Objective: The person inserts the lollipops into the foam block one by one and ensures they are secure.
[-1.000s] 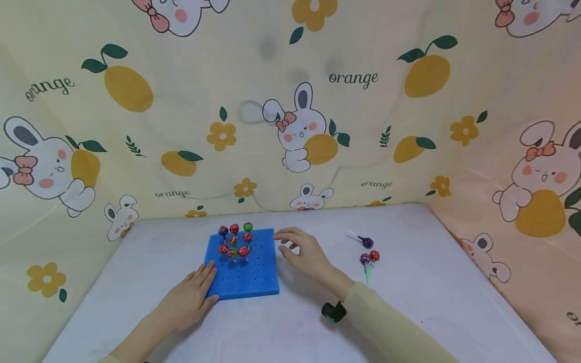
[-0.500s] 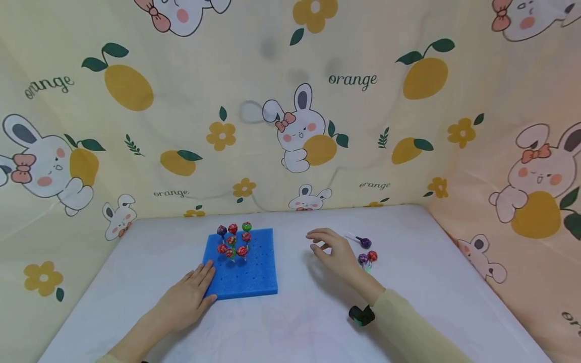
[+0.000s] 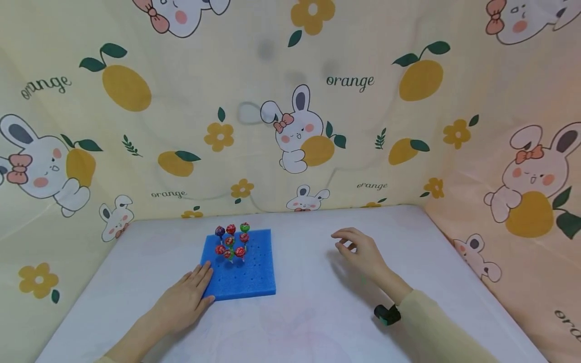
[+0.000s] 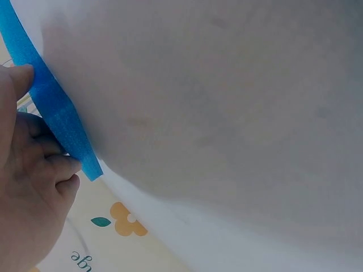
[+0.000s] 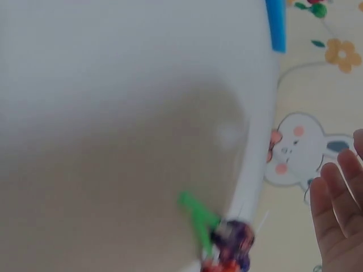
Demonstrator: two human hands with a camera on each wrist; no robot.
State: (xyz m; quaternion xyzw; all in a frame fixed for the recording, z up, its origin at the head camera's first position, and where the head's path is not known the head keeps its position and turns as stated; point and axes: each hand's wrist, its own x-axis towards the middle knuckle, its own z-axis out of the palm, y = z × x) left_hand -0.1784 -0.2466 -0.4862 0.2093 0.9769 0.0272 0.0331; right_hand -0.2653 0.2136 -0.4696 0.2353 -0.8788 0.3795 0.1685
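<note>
On the white desk (image 3: 308, 307), the left hand (image 3: 182, 302) rests straight-fingered against the flat blue foam board (image 3: 245, 285) bearing upright, round-headed, red, green and purple lollipops (image 3: 240, 251), while the right hand (image 3: 364, 256), loosely curled and holding nothing, hovers near green-stemmed purple-and-red lollipops (image 5: 233, 237).

Soft light is filling the head view, the right hand (image 3: 365, 256) is casting a faint shadow right of centre, and lollipops (image 5: 232, 239) are blurring low in the dimmer right wrist view.
</note>
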